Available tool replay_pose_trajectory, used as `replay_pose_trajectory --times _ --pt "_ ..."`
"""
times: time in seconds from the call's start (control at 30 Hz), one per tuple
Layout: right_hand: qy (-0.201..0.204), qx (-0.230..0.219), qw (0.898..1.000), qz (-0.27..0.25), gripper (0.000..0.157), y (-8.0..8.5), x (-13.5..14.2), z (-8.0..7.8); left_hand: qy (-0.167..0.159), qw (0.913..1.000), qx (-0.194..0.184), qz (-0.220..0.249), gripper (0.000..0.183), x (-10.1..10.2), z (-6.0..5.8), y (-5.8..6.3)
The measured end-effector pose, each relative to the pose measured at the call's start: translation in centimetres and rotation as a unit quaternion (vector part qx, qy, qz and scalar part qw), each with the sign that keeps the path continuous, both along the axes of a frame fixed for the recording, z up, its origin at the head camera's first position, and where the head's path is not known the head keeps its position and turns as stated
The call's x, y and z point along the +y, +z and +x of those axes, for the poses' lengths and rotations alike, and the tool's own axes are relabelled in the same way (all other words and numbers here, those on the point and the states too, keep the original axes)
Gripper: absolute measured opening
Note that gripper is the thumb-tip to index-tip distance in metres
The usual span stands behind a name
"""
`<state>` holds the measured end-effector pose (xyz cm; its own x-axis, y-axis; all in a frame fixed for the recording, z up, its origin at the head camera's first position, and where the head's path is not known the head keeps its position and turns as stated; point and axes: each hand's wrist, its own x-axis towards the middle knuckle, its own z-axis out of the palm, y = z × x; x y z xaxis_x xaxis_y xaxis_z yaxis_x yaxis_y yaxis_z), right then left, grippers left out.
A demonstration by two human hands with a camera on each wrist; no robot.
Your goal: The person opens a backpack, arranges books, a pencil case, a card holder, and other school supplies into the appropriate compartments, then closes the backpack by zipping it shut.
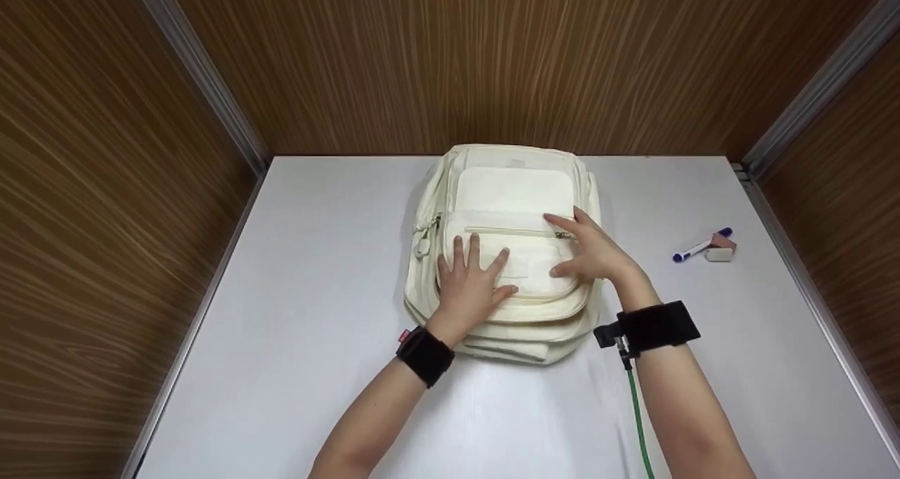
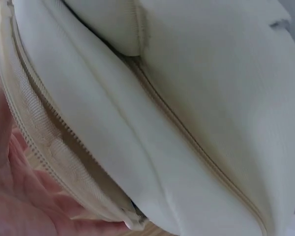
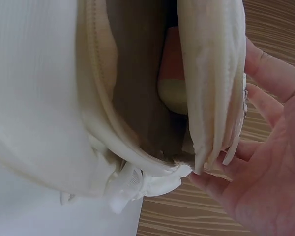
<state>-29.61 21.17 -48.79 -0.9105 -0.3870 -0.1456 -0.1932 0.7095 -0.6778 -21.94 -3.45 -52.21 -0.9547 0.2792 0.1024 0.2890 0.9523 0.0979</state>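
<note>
A cream backpack (image 1: 515, 190) lies on its back on the white table, its front pockets facing up. My left hand (image 1: 467, 289) rests on the lower front pocket with the fingers spread. At the right edge of that pocket my right hand (image 1: 598, 252) touches the fabric, thumb and fingers spread apart, near a zipper pull (image 1: 562, 235). The right wrist view shows an unzipped compartment, with a pink and cream object (image 3: 173, 73) inside, partly hidden by the fabric. Along the left side, the left wrist view shows parted zipper teeth (image 2: 44, 162) beside the left fingers.
On the table to the right lie a white and blue marker (image 1: 692, 251), a pink item (image 1: 723, 242) and a small white block (image 1: 719, 254). Wood-grain panels (image 1: 450, 64) enclose the table at the back and sides. A green cable (image 1: 638, 416) runs from the right wrist strap.
</note>
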Motion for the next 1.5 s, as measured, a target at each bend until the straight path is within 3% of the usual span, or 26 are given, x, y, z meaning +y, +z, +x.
replay_pose_trajectory --times 0.13,0.3,0.57,0.7,0.8,0.93,1.07,1.23,1.37,1.5 --pt "-0.001 0.009 1.0 0.004 0.097 0.0 -0.2 -0.5 0.014 0.9998 0.008 -0.01 0.069 0.5 0.2 -0.1" --pt "-0.006 0.026 1.0 0.016 0.096 0.1 -0.7 -0.8 0.02 0.9996 -0.018 0.006 0.069 0.5 0.0 0.0" --pt "-0.035 0.08 0.994 0.071 0.095 0.3 -1.9 -0.4 -0.001 0.9986 -0.035 0.04 0.068 -0.5 -1.0 0.1" --pt "-0.026 0.091 0.992 0.083 0.087 0.5 -2.7 -0.1 -0.014 0.9968 -0.013 0.077 0.062 -1.4 -1.4 0.3" --pt "-0.018 0.09 0.994 0.068 0.077 0.6 -3.0 0.1 -0.021 0.9883 0.025 0.149 0.053 -2.4 -1.8 0.2" --pt "-0.02 0.094 0.993 0.064 0.078 0.5 -3.4 0.2 -0.007 0.9614 0.074 0.265 0.039 -4.1 -2.8 0.0" --pt "-0.012 0.102 0.991 0.09 0.076 0.6 -3.8 0.1 0.039 0.9462 0.097 0.306 0.032 -6.2 -4.5 -0.2" --pt "0.002 0.11 0.987 0.119 0.071 0.8 -4.2 0.1 0.079 0.9519 0.06 0.29 0.034 -8.5 -6.3 -0.7" --pt "0.004 0.115 0.985 0.128 0.069 0.7 -4.3 0.0 0.075 0.9606 0.021 0.267 0.037 -9.3 -7.1 -1.1" --pt "0.002 0.113 0.985 0.129 0.069 0.6 -4.3 -0.2 0.071 0.9648 0.011 0.253 0.037 -9.4 -7.7 -1.4"
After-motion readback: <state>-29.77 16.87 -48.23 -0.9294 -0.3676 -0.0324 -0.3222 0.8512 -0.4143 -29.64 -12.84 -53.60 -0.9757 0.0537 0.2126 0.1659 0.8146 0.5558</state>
